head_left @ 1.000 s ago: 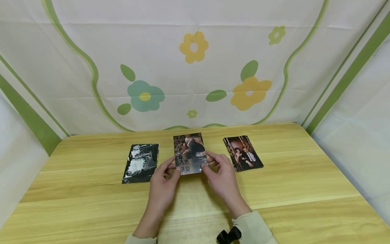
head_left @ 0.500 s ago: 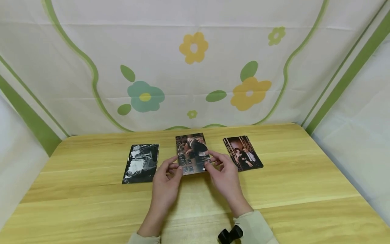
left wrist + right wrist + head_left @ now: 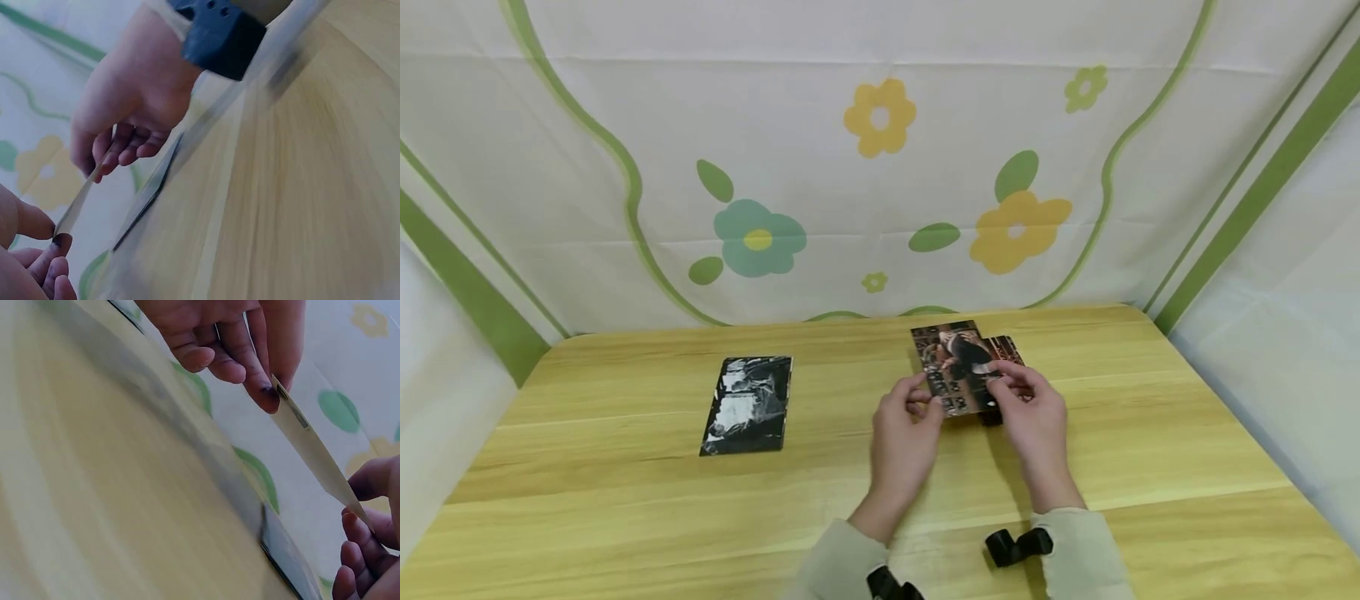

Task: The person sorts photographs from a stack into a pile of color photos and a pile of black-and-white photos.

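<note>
A photo print [image 3: 947, 358] with a dark picture of people on it is held between both hands. My left hand [image 3: 906, 429] pinches its near left corner, and my right hand [image 3: 1033, 421] pinches its right edge. In the left wrist view the print [image 3: 76, 206] is seen nearly edge-on, raised off the table. Its pale back shows in the right wrist view. Below and behind it lies a pile of photo prints [image 3: 1003, 350], partly covered from the head view. A black-and-white print [image 3: 748, 404] lies to the left, away from both hands.
The wooden table [image 3: 625, 517] runs back to a white curtain [image 3: 880, 192] with flowers and green lines. More white cloth hangs at both sides. Black wrist cameras [image 3: 1018, 546] sit at the sleeves.
Both hands have carried the photo print rightward from the table's middle until it overlaps the right pile in the head view. The grip stays, and the left print has not moved.
</note>
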Demonstrator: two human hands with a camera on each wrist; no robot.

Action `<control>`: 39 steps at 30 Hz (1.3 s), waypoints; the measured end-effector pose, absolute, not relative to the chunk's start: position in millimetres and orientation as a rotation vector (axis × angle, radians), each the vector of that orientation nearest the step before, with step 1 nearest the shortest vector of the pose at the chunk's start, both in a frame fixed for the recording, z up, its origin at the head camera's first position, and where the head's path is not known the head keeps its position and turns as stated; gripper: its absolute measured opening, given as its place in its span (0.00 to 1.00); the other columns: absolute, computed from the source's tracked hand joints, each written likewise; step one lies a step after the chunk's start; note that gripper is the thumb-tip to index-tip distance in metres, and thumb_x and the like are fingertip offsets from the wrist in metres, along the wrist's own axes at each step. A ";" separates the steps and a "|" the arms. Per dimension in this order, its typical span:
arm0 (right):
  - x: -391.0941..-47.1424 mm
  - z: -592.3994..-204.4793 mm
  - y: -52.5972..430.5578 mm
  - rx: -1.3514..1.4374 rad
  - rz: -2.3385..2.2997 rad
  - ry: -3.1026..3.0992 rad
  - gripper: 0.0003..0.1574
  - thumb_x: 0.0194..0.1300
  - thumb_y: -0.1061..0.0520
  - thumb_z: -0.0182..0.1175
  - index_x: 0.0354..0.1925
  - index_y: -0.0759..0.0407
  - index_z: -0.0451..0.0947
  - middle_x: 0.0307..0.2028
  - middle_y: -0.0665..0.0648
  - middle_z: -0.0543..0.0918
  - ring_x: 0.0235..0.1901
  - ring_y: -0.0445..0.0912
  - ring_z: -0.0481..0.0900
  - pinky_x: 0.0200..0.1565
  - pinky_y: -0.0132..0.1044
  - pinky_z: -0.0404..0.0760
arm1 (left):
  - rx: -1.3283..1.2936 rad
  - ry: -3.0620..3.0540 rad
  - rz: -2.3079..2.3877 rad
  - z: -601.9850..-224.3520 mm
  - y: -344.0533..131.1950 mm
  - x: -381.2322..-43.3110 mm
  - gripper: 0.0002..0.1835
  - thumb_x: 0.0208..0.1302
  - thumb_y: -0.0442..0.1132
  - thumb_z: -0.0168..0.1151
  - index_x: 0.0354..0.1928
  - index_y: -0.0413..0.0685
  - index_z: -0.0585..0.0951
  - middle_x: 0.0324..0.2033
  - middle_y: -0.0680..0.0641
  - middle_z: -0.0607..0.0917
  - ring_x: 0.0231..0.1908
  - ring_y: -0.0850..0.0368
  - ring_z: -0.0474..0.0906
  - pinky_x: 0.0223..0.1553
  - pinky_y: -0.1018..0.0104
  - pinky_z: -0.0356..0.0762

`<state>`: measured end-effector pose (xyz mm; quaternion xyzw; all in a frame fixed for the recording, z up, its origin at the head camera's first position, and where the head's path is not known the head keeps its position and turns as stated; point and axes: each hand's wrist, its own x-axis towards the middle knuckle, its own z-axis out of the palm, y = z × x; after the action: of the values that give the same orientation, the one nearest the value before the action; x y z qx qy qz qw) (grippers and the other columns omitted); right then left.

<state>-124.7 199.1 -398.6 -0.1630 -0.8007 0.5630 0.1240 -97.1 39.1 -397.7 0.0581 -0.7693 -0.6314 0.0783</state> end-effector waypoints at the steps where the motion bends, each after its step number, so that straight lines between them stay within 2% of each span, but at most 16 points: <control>1: -125.3 -398.4 205.6 -0.502 1.627 -2.322 0.17 0.71 0.57 0.69 0.56 0.53 0.89 0.36 0.39 0.81 0.40 0.39 0.76 0.35 0.25 0.76 | 0.164 -2.309 -1.905 -396.9 46.1 -99.1 0.21 0.69 0.34 0.69 0.63 0.46 0.85 0.41 0.51 0.88 0.40 0.61 0.77 0.41 0.67 0.77; 9: -128.1 -397.9 245.7 -0.680 1.481 -2.258 0.18 0.72 0.53 0.68 0.57 0.52 0.90 0.33 0.33 0.79 0.39 0.36 0.75 0.34 0.24 0.74 | 0.067 -2.282 -2.112 -392.1 90.1 -113.8 0.21 0.72 0.32 0.68 0.65 0.43 0.84 0.41 0.51 0.88 0.34 0.66 0.75 0.35 0.73 0.76; 19: -130.0 -402.8 262.5 -0.696 1.460 -2.283 0.20 0.74 0.52 0.66 0.60 0.55 0.88 0.35 0.34 0.79 0.41 0.36 0.74 0.36 0.24 0.73 | 0.024 -2.276 -2.132 -392.1 104.0 -114.4 0.20 0.70 0.29 0.68 0.63 0.39 0.84 0.38 0.51 0.88 0.31 0.69 0.73 0.33 0.75 0.75; 22: -131.9 -409.8 262.2 -0.674 1.377 -2.347 0.19 0.74 0.52 0.66 0.59 0.54 0.88 0.38 0.40 0.83 0.39 0.34 0.75 0.36 0.23 0.73 | 0.035 -2.316 -2.046 -395.3 101.8 -113.8 0.17 0.70 0.28 0.68 0.60 0.39 0.86 0.34 0.52 0.88 0.28 0.69 0.72 0.30 0.74 0.73; 26: -133.5 -418.6 260.3 -0.580 1.203 -2.461 0.17 0.73 0.54 0.68 0.56 0.57 0.90 0.44 0.57 0.90 0.33 0.31 0.77 0.35 0.23 0.72 | 0.066 -2.395 -1.905 -401.2 99.8 -112.8 0.15 0.68 0.28 0.69 0.56 0.40 0.88 0.31 0.54 0.88 0.26 0.70 0.73 0.29 0.73 0.73; 28: -133.9 -421.1 259.7 -0.528 1.124 -2.505 0.16 0.72 0.56 0.68 0.55 0.58 0.90 0.46 0.62 0.92 0.33 0.33 0.79 0.36 0.25 0.72 | 0.068 -2.430 -1.841 -404.8 99.6 -112.5 0.16 0.66 0.28 0.70 0.55 0.39 0.88 0.30 0.54 0.88 0.26 0.70 0.74 0.29 0.72 0.74; 32: -133.7 -421.7 258.2 -0.497 1.069 -2.546 0.15 0.71 0.56 0.68 0.54 0.58 0.91 0.47 0.63 0.92 0.38 0.45 0.84 0.43 0.35 0.72 | 0.061 -2.494 -1.761 -410.3 99.5 -113.3 0.16 0.65 0.29 0.72 0.55 0.39 0.88 0.31 0.52 0.87 0.28 0.67 0.76 0.31 0.70 0.76; 39: -132.2 -421.8 257.9 -0.505 1.093 -2.587 0.17 0.72 0.56 0.66 0.56 0.59 0.89 0.52 0.65 0.88 0.52 0.58 0.80 0.53 0.47 0.69 | -0.005 -2.579 -1.601 -416.0 100.4 -112.0 0.12 0.59 0.29 0.75 0.47 0.40 0.90 0.32 0.50 0.83 0.35 0.62 0.73 0.36 0.69 0.74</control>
<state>-132.2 257.9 -421.8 -0.1750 -0.8972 0.3792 0.1436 -112.0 100.4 -416.0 -0.0015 -0.8484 -0.5268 0.0529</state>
